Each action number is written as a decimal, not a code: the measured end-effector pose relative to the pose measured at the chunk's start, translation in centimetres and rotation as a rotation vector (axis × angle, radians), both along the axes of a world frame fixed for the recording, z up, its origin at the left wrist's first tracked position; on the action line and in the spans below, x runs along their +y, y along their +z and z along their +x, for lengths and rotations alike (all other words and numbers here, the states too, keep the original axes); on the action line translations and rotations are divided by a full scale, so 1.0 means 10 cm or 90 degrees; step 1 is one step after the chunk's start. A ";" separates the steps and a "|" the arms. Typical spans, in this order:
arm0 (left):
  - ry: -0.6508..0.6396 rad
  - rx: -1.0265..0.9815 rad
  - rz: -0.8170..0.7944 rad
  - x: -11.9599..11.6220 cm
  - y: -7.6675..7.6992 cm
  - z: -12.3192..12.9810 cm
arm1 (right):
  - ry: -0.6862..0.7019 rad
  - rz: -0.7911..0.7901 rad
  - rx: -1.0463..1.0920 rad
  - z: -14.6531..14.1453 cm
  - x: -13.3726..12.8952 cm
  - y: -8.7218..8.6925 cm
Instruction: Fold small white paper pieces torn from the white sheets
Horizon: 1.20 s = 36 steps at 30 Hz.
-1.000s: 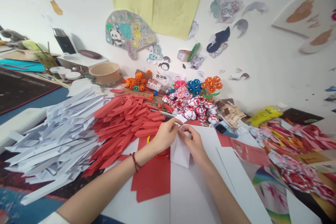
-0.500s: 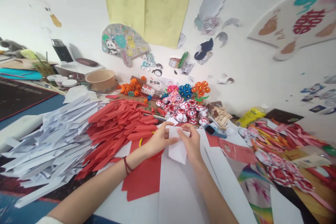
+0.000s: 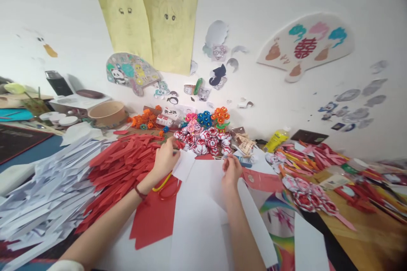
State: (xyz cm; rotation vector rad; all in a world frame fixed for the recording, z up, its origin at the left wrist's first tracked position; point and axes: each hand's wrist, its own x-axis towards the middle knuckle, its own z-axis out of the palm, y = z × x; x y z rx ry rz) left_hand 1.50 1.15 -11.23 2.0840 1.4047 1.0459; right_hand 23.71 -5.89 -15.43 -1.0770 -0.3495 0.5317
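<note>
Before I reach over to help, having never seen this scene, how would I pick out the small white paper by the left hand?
Find the big pile of red strips; the left hand is at its right edge. Just right of that hand is the small white paper. Its short, roughly four-sided shape sets it apart from the far larger white sheet nearer the camera.

Folded paper strips (image 3: 121,169) are heaped left of paper sheets (image 3: 197,220), near whose far end a paper slip (image 3: 185,164) is held in the left hand (image 3: 165,157); paper flowers (image 3: 206,140) are ranged behind the sheets, a bowl (image 3: 107,114) is set behind the strips, right of jars (image 3: 68,121), a bottle (image 3: 276,140) is placed right of the flowers.
</note>
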 end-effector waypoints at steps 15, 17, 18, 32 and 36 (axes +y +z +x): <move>-0.143 -0.177 -0.473 -1.22 -0.27 0.29 | 0.052 -0.118 -0.233 0.05 0.01 0.01; -0.124 -0.273 -0.566 -1.16 -0.21 0.28 | 0.079 -0.172 -0.310 0.02 -0.02 0.04; -0.131 -0.319 -0.587 -1.13 -0.17 0.27 | 0.099 -0.202 -0.355 0.00 -0.05 0.05; -0.084 -0.439 -0.656 -1.21 -0.18 0.45 | 0.303 -0.490 -0.727 -0.08 -0.22 0.03; -0.165 -0.351 -0.551 -1.23 -0.41 0.58 | 0.314 -0.474 -0.733 -0.04 -0.22 0.02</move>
